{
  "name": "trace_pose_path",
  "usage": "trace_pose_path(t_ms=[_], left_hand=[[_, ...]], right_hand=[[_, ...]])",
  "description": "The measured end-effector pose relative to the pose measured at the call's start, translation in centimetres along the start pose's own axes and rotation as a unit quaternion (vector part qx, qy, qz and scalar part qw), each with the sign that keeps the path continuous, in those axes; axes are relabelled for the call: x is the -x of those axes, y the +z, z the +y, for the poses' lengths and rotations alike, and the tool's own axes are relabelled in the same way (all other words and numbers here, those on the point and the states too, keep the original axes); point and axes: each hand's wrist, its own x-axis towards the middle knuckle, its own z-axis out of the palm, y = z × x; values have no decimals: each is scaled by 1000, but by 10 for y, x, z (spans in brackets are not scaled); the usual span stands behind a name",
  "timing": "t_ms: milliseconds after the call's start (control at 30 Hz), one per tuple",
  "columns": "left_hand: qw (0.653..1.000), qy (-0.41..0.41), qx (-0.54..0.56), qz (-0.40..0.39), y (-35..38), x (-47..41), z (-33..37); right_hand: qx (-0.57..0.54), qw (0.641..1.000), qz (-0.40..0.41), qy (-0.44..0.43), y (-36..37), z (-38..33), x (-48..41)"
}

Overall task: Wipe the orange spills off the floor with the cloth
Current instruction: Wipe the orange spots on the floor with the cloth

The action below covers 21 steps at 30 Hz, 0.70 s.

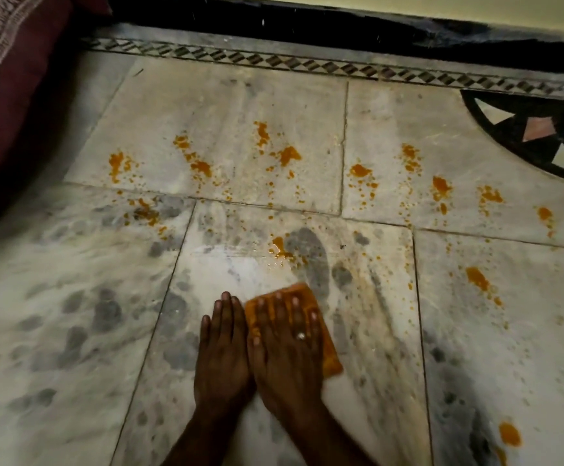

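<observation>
Maroon bedding fills the corner far left of the cloth. Left hand lies flat on the marble floor, fingers pressed together, touching the cloth's left edge. Right hand is spread palm-down on the orange cloth, pinning it. Orange spills dot the tiles beyond the cloth and to its right.

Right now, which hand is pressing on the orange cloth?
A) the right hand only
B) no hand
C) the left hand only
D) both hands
A: the right hand lies flat on the orange cloth, fingers spread over it, while the left hand rests beside it on the bare marble floor.
</observation>
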Motion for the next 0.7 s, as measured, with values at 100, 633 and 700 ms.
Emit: trace_pose_path(t_ms=[100, 633, 700], left_hand=[[999, -38, -12, -7, 6, -2, -6], [998, -64, 23, -9, -3, -8, 4], [997, -65, 30, -17, -4, -19, 9]], right_hand=[[-12, 997, -9, -74, 3, -8, -54], [39, 980, 33, 192, -18, 81, -56], [49, 978, 47, 198, -19, 65, -15]])
